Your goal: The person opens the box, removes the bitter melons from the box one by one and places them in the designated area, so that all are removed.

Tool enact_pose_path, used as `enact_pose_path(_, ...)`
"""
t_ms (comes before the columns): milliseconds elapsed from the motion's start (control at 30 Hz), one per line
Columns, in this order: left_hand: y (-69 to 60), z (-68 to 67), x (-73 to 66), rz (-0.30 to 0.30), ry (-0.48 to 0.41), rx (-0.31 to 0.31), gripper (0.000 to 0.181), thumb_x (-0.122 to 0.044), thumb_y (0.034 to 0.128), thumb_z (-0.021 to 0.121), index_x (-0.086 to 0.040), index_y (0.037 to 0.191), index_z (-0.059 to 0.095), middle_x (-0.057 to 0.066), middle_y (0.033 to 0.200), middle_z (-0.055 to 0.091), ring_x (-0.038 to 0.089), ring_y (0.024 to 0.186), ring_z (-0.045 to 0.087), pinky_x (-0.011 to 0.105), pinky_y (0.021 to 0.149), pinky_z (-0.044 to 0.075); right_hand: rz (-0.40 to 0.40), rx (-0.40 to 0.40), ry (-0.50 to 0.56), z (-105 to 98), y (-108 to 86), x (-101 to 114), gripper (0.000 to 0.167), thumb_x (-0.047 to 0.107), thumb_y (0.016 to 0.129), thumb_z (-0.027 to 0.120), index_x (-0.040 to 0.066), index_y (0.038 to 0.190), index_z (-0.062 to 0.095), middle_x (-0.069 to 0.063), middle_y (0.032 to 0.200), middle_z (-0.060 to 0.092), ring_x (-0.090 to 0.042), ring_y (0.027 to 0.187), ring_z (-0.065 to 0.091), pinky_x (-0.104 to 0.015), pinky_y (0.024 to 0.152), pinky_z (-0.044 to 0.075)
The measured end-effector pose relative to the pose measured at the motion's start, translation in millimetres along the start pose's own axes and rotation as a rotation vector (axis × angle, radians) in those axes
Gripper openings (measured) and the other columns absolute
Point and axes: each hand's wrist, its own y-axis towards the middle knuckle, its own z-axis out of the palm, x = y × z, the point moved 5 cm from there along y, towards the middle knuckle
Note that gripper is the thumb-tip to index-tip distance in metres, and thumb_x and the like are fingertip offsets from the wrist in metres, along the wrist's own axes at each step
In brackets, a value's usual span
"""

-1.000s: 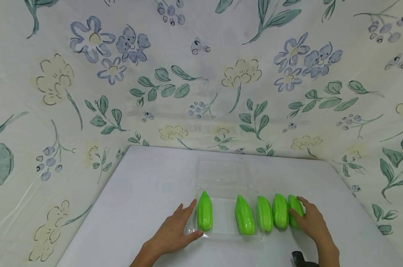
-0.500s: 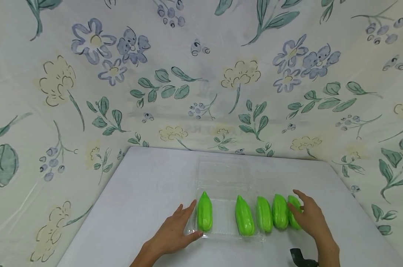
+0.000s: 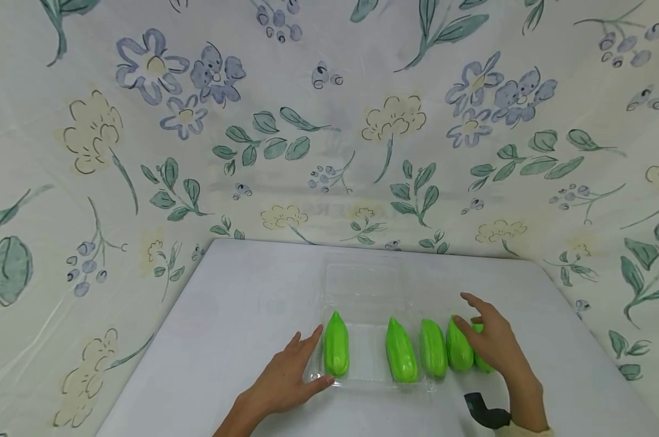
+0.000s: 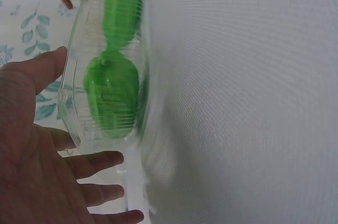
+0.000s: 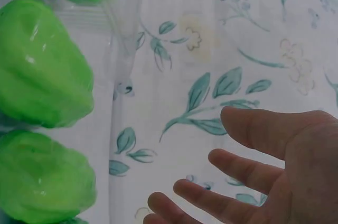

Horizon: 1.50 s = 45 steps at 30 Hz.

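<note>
A clear plastic clamshell box (image 3: 368,358) lies on the white table with its lid (image 3: 362,282) folded back. Inside are a glossy green, ridged, elongated fruit-like piece (image 3: 337,346) at the left and another green piece (image 3: 401,355) at the right. Three similar ones, including a green piece (image 3: 433,352) by the box's right edge, lie in a row to the right. My left hand (image 3: 288,376) rests at the box's left side, fingers spread and straight, its thumb at the front left corner. My right hand (image 3: 493,340) hovers over the two rightmost pieces, fingers apart, partly hiding them, holding nothing.
A white table (image 3: 242,291) carries everything. Behind and beside it hangs a floral cloth (image 3: 286,176). At the right wrist sticks out a black bent piece (image 3: 488,413).
My right hand has come off the rightmost green piece and shifted up and to the left. The left hand and the green pieces have stayed in place.
</note>
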Motion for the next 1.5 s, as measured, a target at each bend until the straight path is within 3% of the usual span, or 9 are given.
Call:
enact_pose_path(267, 2.5, 0.8, 1.8, 0.012, 0.01, -0.003, 0.092, -0.062, 0.0887, 0.06, -0.01, 0.156, 0.025, 0.016, 0.145, 0.048, 0.046, 0.138, 0.031, 0.062, 0.102, 0.035, -0.036, -0.005, 0.048, 4, 7.3, 16, 0.054, 0.02, 0.097, 0.064, 0.0, 0.144, 0.044, -0.033, 0.136, 0.047, -0.049, 0.107, 0.059, -0.063, 0.083, 0.048)
enact_pose_path(600, 4.5, 0.7, 3.0, 0.0, 0.021, 0.005, 0.093, -0.064, 0.0881, 0.06, -0.011, 0.156, 0.026, 0.014, 0.147, 0.046, 0.045, 0.139, 0.03, 0.062, 0.101, 0.035, -0.088, 0.033, 0.12, 16, 14.3, 40, 0.054, 0.023, 0.097, 0.065, 0.003, 0.143, 0.047, -0.026, 0.141, 0.047, -0.045, 0.109, 0.06, -0.051, 0.075, 0.055)
enact_pose_path(1133, 5.1, 1.0, 1.1, -0.029, 0.022, 0.026, 0.093, -0.062, 0.0873, 0.062, -0.01, 0.156, 0.026, 0.015, 0.148, 0.045, 0.045, 0.139, 0.031, 0.065, 0.1, 0.036, -0.127, 0.186, 0.225, 70, 16.8, 78, 0.053, 0.015, 0.093, 0.069, 0.01, 0.143, 0.05, -0.017, 0.138, 0.052, -0.04, 0.108, 0.06, -0.034, 0.069, 0.055)
enact_pose_path(1500, 3.2, -1.1, -1.6, -0.015, 0.015, 0.016, 0.092, -0.059, 0.0876, 0.064, -0.008, 0.155, 0.027, 0.016, 0.146, 0.047, 0.047, 0.137, 0.033, 0.064, 0.1, 0.036, -0.23, 0.222, 0.21, 100, 16.7, 99, 0.053, 0.017, 0.092, 0.071, 0.01, 0.141, 0.052, -0.014, 0.136, 0.055, -0.035, 0.1, 0.064, -0.041, 0.074, 0.055)
